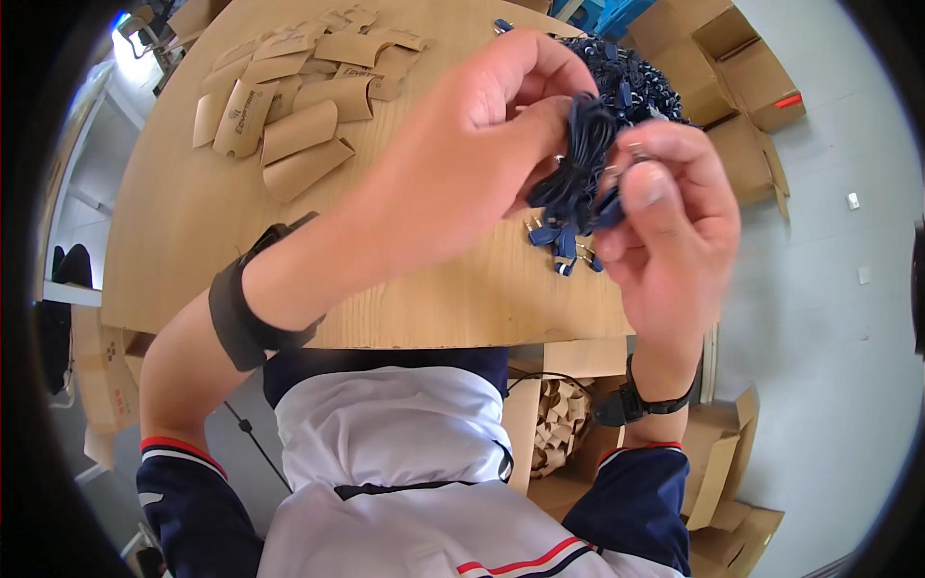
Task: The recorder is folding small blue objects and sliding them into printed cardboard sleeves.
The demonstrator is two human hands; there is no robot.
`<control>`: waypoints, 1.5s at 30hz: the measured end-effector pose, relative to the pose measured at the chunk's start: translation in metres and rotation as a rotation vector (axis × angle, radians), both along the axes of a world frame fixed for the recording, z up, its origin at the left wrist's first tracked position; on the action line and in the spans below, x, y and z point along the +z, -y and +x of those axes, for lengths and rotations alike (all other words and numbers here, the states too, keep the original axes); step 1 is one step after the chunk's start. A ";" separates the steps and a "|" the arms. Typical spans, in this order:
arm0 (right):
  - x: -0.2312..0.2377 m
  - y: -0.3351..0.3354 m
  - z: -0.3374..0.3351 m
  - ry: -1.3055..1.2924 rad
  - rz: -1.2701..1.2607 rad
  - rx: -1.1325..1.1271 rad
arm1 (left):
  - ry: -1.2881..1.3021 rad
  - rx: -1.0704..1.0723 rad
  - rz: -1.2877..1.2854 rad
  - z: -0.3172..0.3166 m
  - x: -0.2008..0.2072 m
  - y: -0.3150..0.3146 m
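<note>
A coiled bundle of dark blue earphones is held up over the right side of the table. My left hand has its fingers closed round the coil from the left. My right hand pinches the dark blue plug end of the same bundle, where metal prongs show between thumb and finger; this part is slightly blurred. Behind my hands lies a heap of similar dark blue earphones, partly covered by them. Several loose blue plugs rest on the table just below the bundle.
Several brown cardboard sleeves lie spread over the far left of the round wooden table. Open cartons stand beyond its right edge. Below the near edge, a box holds brown cardboard pieces. A blue item is at the back.
</note>
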State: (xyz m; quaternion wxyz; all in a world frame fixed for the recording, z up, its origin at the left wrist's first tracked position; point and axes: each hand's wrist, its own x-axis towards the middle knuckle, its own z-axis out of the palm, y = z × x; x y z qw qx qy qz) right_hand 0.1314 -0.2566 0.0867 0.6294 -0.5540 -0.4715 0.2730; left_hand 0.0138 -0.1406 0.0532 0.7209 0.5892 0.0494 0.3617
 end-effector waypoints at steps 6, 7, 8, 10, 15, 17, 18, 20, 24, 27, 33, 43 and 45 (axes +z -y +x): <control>-0.010 -0.002 -0.014 -0.042 -0.155 0.077 | 0.038 0.414 0.320 -0.006 -0.021 0.010; -0.010 0.000 -0.015 -0.069 -0.164 0.071 | 0.015 0.495 0.489 -0.009 -0.022 0.008; -0.015 0.003 -0.012 -0.027 -0.145 0.058 | 0.025 0.551 0.523 -0.012 -0.021 0.010; -0.021 0.007 -0.011 0.045 -0.055 -0.015 | -0.084 0.508 0.564 -0.020 -0.023 0.010; -0.041 -0.017 0.014 0.473 0.430 -0.009 | -0.435 0.135 0.526 -0.053 -0.022 0.014; -0.042 -0.021 0.004 0.367 0.452 0.120 | -0.458 0.125 0.457 -0.063 -0.024 0.010; -0.042 -0.023 0.001 0.269 0.473 0.245 | -0.471 0.114 0.390 -0.069 -0.025 0.007; -0.034 -0.020 0.001 0.361 0.434 0.221 | -0.550 0.315 0.612 -0.086 -0.037 -0.017; -0.021 -0.020 0.000 0.452 0.461 0.176 | -1.044 0.712 1.165 -0.125 -0.060 -0.063; -0.013 -0.027 0.005 0.586 0.514 0.114 | -1.019 0.716 1.235 -0.140 -0.076 -0.075; 0.009 -0.037 0.013 0.691 0.620 0.153 | -1.183 0.649 0.735 -0.136 -0.023 -0.054; 0.049 -0.034 0.010 0.154 0.722 0.584 | -0.325 0.105 0.256 -0.102 -0.022 0.059; 0.057 -0.041 0.020 0.168 0.692 0.615 | -0.346 0.014 0.127 -0.095 -0.016 0.066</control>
